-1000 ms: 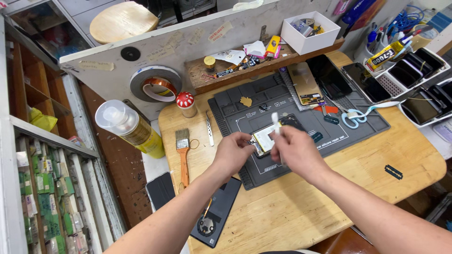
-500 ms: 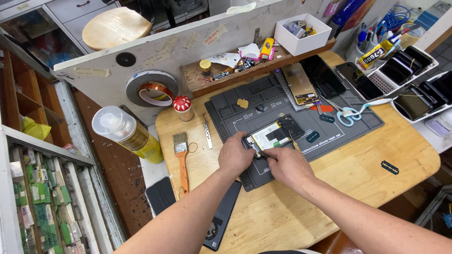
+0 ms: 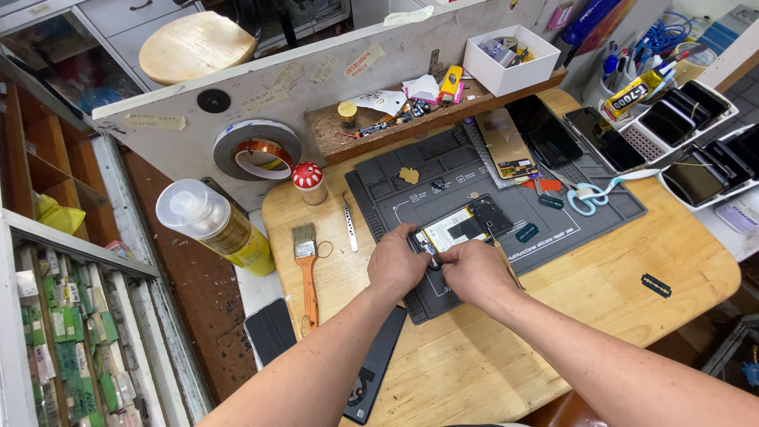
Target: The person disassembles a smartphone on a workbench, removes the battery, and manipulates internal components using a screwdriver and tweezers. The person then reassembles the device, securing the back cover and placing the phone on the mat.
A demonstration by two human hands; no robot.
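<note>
An opened phone (image 3: 462,227) with its battery and boards exposed lies flat on a dark grey work mat (image 3: 577,217) on the wooden table (image 3: 617,292). My left hand (image 3: 398,262) grips the phone's near left corner. My right hand (image 3: 474,270) presses on its near edge, fingers curled, touching my left hand. What lies under the fingertips is hidden.
A small brush (image 3: 306,269) and metal tweezers (image 3: 349,222) lie left of the mat. A yellow spray bottle (image 3: 217,228), tape rolls (image 3: 257,150), a red mushroom-shaped pot (image 3: 309,182), scissors (image 3: 601,190), a razor blade (image 3: 655,285) and several phones (image 3: 605,138) surround it. A dark phone back (image 3: 375,372) lies near the front edge.
The phone was held lifted with a white tool above it; it now lies flat on the mat and both hands have come down onto its near edge.
</note>
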